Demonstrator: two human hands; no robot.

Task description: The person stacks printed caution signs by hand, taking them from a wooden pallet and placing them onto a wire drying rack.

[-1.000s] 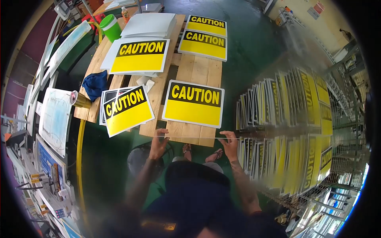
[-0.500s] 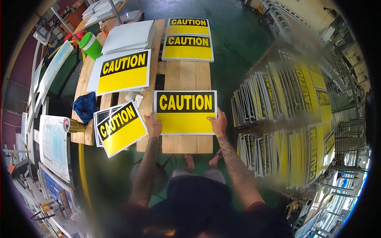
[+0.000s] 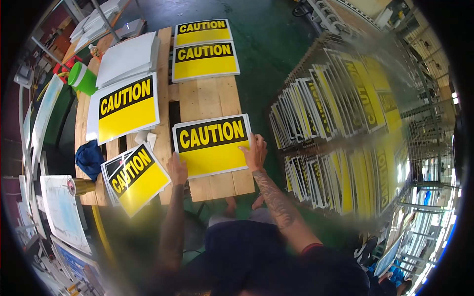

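A yellow and black caution sign [image 3: 212, 155] lies on the front of the wooden pallet table, with edges of other sheets showing just under it. My left hand [image 3: 178, 169] is closed against its left edge. At the right edge my right hand [image 3: 256, 152] grips it, thumb over the yellow face and fingers along the side. To the left, another caution sign [image 3: 143, 175] sits askew on a small pile, near my left hand. Behind that, a larger caution sign [image 3: 129, 113] tops white sheets. Two stacks of caution signs [image 3: 206, 66] stand at the table's far end.
A wire drying rack [image 3: 296, 98] full of signs stands on the right. On the table's left are a stack of white sheets [image 3: 126, 59], a green cup [image 3: 83, 79], a dark blue cloth [image 3: 90, 160] and a gold-coloured cylinder [image 3: 80, 186]. The pallet boards [image 3: 207, 98] have gaps.
My view has turned, so the table sits further left and slightly tilted. My right hand has moved up the sign's right edge. Both hands stay at the same sign.
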